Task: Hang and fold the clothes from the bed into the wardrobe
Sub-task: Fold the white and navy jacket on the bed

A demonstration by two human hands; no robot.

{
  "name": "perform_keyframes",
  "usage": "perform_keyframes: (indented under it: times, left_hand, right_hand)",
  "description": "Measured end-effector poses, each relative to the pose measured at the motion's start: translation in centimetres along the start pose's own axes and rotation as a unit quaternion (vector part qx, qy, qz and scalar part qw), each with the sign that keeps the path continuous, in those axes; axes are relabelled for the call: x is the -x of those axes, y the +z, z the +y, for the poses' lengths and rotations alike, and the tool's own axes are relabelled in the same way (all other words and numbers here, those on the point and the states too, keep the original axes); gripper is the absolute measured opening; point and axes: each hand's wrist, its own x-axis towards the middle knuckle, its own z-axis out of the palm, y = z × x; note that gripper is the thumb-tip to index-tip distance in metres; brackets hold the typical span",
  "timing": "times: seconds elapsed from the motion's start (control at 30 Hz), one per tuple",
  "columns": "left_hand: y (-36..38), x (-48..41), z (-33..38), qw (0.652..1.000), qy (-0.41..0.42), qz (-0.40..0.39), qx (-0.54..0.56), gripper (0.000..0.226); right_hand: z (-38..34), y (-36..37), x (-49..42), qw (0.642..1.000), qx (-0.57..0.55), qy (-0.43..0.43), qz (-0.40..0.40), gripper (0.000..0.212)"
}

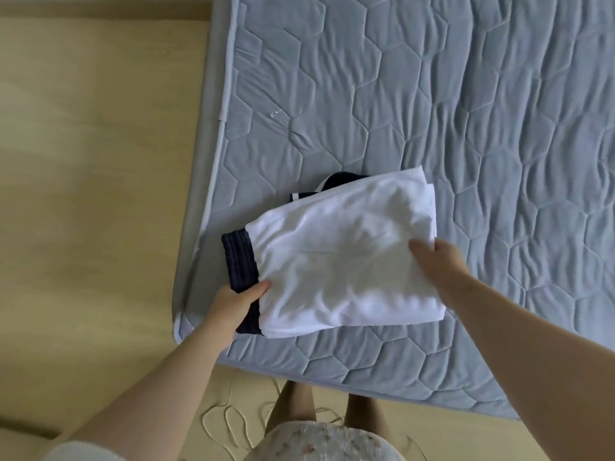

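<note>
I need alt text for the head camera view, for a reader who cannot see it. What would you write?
Seen from above, a person's left hand and right hand hold a folded white garment lying on a dark navy garment, near the corner of a grey-blue quilted mattress. A pale wooden floor lies beside it.

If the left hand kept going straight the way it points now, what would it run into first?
The folded white cloth: the left hand grips that stack's corner by the dark navy ribbed band, so it would likely just push into the cloth.
</note>
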Motion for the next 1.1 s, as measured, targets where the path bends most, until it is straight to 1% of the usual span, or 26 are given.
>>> perform_keyframes:
  times: [0.07, 0.1, 0.17, 0.23, 0.3, 0.33, 0.37, 0.4, 0.47, 0.5, 0.57, 0.63, 0.7, 0.77, 0.9, 1.03, 1.1]
  left_hand:
    - [0.3, -0.5, 0.4, 0.999, 0.029, 0.025, -0.023, 0.035]
    - [0.4, -0.8, 0.5, 0.998, 0.038, 0.038, -0.039, 0.040]
    - [0.7, -1.5, 0.6, 0.993, 0.051, 0.066, -0.087, 0.058]
    - [1.4, -2.2, 0.9, 0.990, 0.066, 0.086, -0.095, 0.069]
    - [1.8, -2.9, 1.5, 0.994, 0.074, 0.080, -0.025, 0.066]
    - [2.0, -3.2, 1.8, 0.996, 0.061, 0.064, 0.020, 0.065]
    - [2.1, -3.3, 2.1, 0.997, 0.035, 0.043, 0.054, 0.065]
    - [2.1, -3.3, 2.4, 0.998, 0.006, 0.015, 0.068, 0.063]
    - [2.0, -2.9, 3.2, 0.996, -0.027, -0.044, 0.073, 0.043]
    - [1.8, -2.6, 3.4, 0.995, -0.031, -0.057, 0.079, 0.034]
    - [1.3, -2.0, 3.9, 0.993, -0.017, -0.056, 0.103, 0.029]
    - [0.4, -0.7, 4.5, 0.992, 0.001, -0.048, 0.113, 0.028]
    - [-0.9, 1.2, 5.5, 0.992, 0.026, -0.045, 0.115, 0.022]
    - [-2.5, 3.7, 6.9, 0.990, 0.059, -0.035, 0.124, 0.019]
    - [-6.8, 10.5, 10.1, 0.980, 0.133, 0.002, 0.147, 0.020]
    - [-13.1, 18.2, 13.5, 0.958, 0.216, 0.081, 0.168, 0.010]
    - [-16.6, 21.9, 14.8, 0.943, 0.248, 0.124, 0.183, 0.016]
  right_hand:
    - [0.7, -0.3, -0.3, 0.999, 0.023, 0.033, 0.035, 0.019]
    - [1.2, -0.5, -0.5, 0.997, 0.038, 0.047, 0.045, 0.022]
    - [1.9, -0.7, -1.1, 0.995, 0.066, 0.058, 0.045, 0.027]
    - [1.9, -0.6, -1.7, 0.994, 0.074, 0.055, 0.050, 0.037]
    - [1.6, 0.1, -2.2, 0.997, 0.009, 0.065, 0.042, 0.060]
    - [1.5, 0.4, -2.3, 0.997, -0.024, 0.069, 0.034, 0.068]
    - [1.4, 0.7, -2.3, 0.996, -0.043, 0.075, 0.025, 0.070]
    - [1.3, 1.0, -2.3, 0.995, -0.054, 0.081, 0.017, 0.069]
    - [1.1, 1.0, -2.2, 0.994, -0.064, 0.088, 0.004, 0.058]
    - [0.8, 1.0, -1.9, 0.994, -0.062, 0.086, 0.002, 0.052]
    - [0.0, 0.8, -1.1, 0.997, -0.049, 0.059, 0.005, 0.046]
    - [-1.1, 0.5, 0.1, 0.998, -0.056, 0.020, 0.010, 0.039]
    - [-2.9, 0.1, 2.2, 0.997, -0.067, -0.020, 0.010, 0.030]
    - [-5.2, -0.4, 4.8, 0.995, -0.077, -0.057, 0.012, 0.024]
    - [-11.3, -1.5, 11.2, 0.988, -0.077, -0.136, -0.001, 0.020]
    - [-18.4, -2.2, 18.6, 0.975, -0.089, -0.200, -0.026, 0.018]
    - [-22.1, -2.3, 22.6, 0.966, -0.095, -0.234, -0.049, 0.019]
